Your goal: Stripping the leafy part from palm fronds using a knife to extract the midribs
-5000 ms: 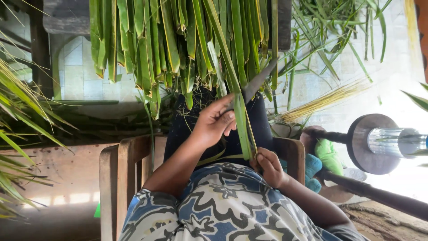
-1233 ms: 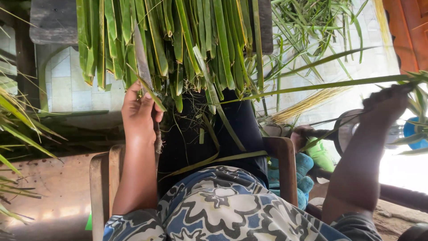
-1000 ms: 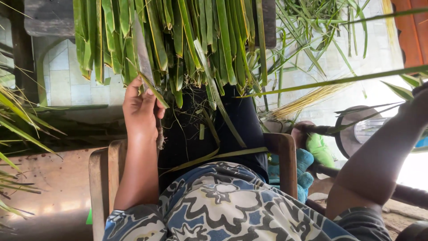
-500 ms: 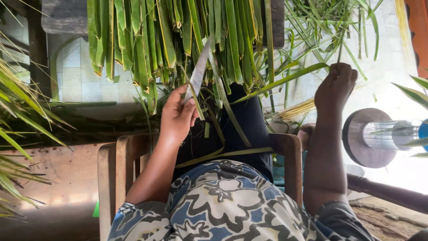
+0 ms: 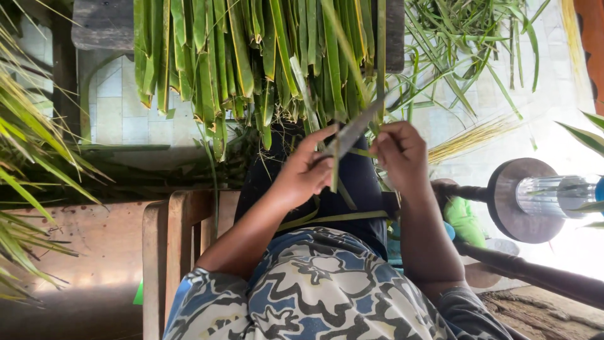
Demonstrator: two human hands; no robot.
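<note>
Right hand [image 5: 401,153] is back from the side with a fresh long green palm leaf strip [image 5: 335,165], grip pinching it; left hand [image 5: 306,171] grips the grey-bladed knife [image 5: 353,129] against it, mid-lap, ready for stripping

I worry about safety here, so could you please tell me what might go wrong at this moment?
The left hand holds a knife whose blade points toward the right hand gripping the same palm leaf strip; a slip could cut those fingers. The work happens right above the lap, so a dropped blade might land on the legs.
</note>
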